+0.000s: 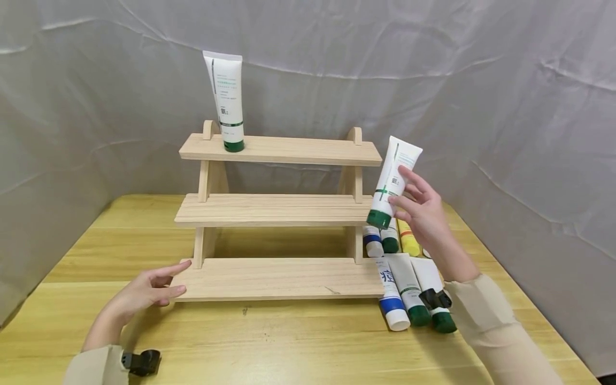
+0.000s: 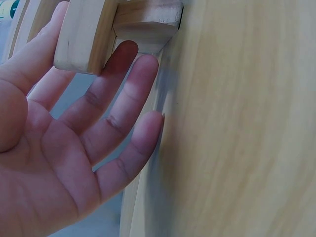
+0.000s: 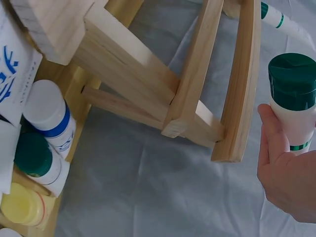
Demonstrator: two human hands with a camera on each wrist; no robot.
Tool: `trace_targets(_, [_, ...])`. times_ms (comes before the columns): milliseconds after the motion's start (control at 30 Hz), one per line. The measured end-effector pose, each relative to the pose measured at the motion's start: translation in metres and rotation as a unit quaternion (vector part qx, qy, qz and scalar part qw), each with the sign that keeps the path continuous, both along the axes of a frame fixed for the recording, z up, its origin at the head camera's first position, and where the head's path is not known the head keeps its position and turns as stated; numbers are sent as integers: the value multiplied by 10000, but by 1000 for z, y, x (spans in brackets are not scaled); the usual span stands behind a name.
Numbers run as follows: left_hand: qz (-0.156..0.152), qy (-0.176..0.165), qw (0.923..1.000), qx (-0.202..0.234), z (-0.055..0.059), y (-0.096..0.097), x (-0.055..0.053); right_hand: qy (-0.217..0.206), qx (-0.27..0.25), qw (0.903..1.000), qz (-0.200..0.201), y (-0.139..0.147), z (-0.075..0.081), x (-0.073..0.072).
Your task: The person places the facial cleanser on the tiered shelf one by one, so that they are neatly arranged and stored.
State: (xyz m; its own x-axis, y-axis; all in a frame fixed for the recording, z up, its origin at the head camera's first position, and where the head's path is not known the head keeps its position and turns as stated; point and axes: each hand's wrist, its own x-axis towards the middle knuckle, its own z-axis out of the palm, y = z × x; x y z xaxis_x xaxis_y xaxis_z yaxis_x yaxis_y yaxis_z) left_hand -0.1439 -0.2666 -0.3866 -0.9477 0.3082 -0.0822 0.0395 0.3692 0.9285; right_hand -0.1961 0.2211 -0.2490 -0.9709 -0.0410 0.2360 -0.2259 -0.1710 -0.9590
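My right hand (image 1: 423,211) pinches a white squeeze tube with a green cap (image 1: 394,174), cap down and tilted, off the right end of a three-step wooden display rack (image 1: 281,208). In the right wrist view its green cap (image 3: 295,81) rises above the fingers. My left hand (image 1: 144,291) holds the left end of the rack's bottom step, thumb and forefinger either side of the wood (image 2: 81,37); the other fingers extend beside it. A similar tube (image 1: 228,101) stands upright on its green cap at the left of the top step.
Several tubes lie on the table by the rack's right end, among them a blue-banded tube (image 1: 392,299), a green-capped grey tube (image 1: 409,286) and a yellow tube (image 1: 408,238). Grey cloth (image 1: 308,64) hangs behind and beside the wooden table (image 1: 269,342).
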Motion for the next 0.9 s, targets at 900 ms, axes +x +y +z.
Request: trace_targets(900, [-71,-147,9998,91,0,-1,0,586,187,9975,-353,-38,25,-35])
